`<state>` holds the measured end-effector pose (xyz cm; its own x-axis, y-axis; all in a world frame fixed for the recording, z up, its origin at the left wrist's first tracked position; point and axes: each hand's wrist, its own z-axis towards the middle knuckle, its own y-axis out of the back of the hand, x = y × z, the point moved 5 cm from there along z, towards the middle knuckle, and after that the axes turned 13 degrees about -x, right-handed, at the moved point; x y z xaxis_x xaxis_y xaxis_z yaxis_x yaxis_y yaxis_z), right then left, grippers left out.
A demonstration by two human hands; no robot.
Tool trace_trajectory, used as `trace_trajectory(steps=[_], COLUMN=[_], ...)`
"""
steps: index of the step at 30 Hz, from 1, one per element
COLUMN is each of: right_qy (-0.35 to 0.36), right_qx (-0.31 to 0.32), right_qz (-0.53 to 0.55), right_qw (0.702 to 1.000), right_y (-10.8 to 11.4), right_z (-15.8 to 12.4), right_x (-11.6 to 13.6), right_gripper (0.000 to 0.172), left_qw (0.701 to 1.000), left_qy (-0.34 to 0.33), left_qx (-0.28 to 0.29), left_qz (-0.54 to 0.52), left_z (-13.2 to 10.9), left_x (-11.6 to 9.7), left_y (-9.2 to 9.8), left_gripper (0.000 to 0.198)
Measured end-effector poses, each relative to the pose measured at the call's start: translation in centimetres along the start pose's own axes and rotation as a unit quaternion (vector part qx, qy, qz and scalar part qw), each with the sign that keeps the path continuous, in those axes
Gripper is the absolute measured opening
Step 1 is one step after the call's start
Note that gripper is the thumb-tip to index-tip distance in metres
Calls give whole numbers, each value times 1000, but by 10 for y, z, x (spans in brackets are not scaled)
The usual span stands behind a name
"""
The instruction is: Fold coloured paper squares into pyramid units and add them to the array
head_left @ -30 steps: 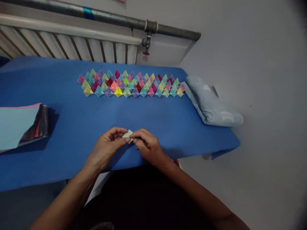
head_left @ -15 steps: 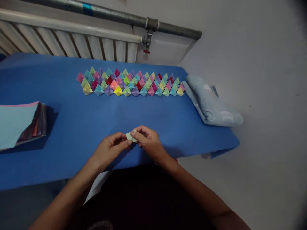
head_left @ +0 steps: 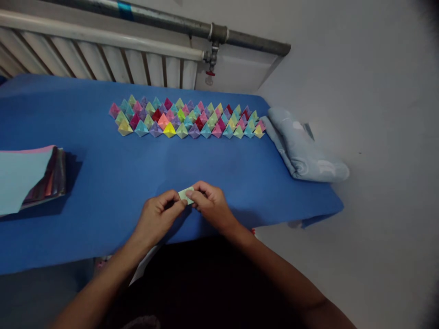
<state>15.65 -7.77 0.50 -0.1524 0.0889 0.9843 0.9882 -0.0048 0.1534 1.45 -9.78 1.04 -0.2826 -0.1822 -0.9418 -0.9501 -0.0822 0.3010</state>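
Blue cloth (head_left: 137, 160) spreads beneath the grip, with a white ribbed radiator (head_left: 120, 66) beyond its far edge. Both bare hands pinch one small pale-green folded paper (head_left: 184, 193) over the cloth's near part: the left hand (head_left: 154, 217) has its left end between thumb and fingers, while the right hand (head_left: 213, 206) presses its thumb on the right end. Beyond the grip stand close rows of multicoloured folded-paper pieces (head_left: 181, 131); well to its left lies a stack of coloured sheets (head_left: 24, 178), and off to its right a folded grey-blue blanket (head_left: 298, 146). Uneven thumb pressure could crease the paper crookedly or tear it; a slack pinch could drop it.
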Motion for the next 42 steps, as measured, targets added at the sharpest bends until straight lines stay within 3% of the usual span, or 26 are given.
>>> trace_trajectory(steps=[4, 7, 14, 20, 23, 29, 33, 37, 40, 42], right_qy=[-16, -25, -16, -93, -82, -110, -135, -136, -137, -117], right_qx=[22, 49, 43, 79, 63, 96, 105, 90, 97, 100], right_qz=[14, 29, 30, 62, 72, 89, 98, 95, 96, 83], right_qw=[1000, 998, 998, 991, 992, 985, 980, 982, 981, 985], right_y=[-2, -3, -2, -6, -4, -5, -4, -3, -4, -3], right_z=[1, -1, -3, -4, -3, -1, -2, -2, -1, -1], right_x=[1, 2, 2, -4, -3, -6, -10, -12, -15, -16], right_gripper=[18, 16, 17, 9, 7, 13, 23, 15, 13, 21], left_qw=[998, 997, 993, 997, 997, 980, 987, 992, 991, 988], left_qy=[10, 7, 34, 22, 25, 137, 101, 72, 86, 117], left_qx=[53, 60, 109, 66, 69, 111, 78, 74, 74, 72], left_qz=[-19, -42, -41, -21, -25, -93, -96, -74, -70, -77], left_z=[1, 1, 1, 4, 2, 0, 0, -2, -1, 0], left_x=[0, 0, 1, 0, 1, 6, 7, 4, 2, 5], left_y=[-3, -3, -4, -1, -3, -8, -6, -7, -7, -7], left_gripper=[26, 25, 25, 31, 31, 28, 26, 27, 26, 25])
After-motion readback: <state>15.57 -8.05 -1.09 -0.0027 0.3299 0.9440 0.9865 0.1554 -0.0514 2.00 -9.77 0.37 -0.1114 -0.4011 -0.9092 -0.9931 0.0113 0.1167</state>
